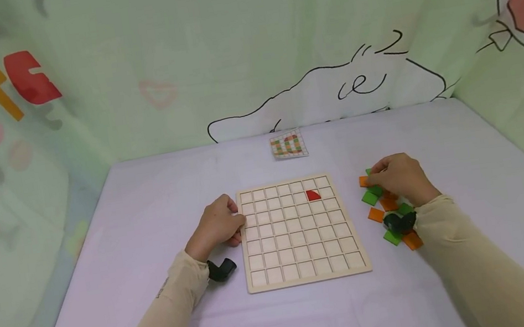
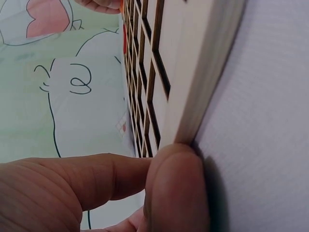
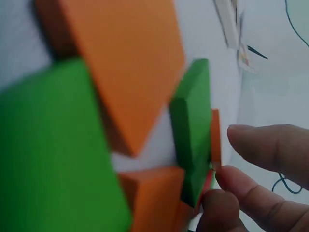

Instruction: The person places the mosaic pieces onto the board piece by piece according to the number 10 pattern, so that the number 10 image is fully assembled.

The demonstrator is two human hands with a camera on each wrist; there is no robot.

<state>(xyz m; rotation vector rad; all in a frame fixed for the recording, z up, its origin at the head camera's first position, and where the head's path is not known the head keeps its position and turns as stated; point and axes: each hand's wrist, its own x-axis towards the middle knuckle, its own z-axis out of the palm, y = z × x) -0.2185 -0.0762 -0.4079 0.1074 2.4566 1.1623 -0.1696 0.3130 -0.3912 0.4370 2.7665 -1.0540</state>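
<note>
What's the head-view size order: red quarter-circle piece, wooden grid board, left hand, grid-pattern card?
1. wooden grid board
2. left hand
3. grid-pattern card, farthest back, so looks reduced
4. red quarter-circle piece

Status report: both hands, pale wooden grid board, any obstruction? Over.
Left hand touching pale wooden grid board, left edge. Right hand at flat orange and green tiles, grip unclear. One red quarter-circle tile on board; no obstruction seen.

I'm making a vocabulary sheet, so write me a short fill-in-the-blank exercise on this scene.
1. The piece on the board is coloured ____.
2. The hand touching the board's edge is the person's ____ one.
3. The tiles by the right hand are mostly orange and ____.

Missing words: red; left; green.
</note>
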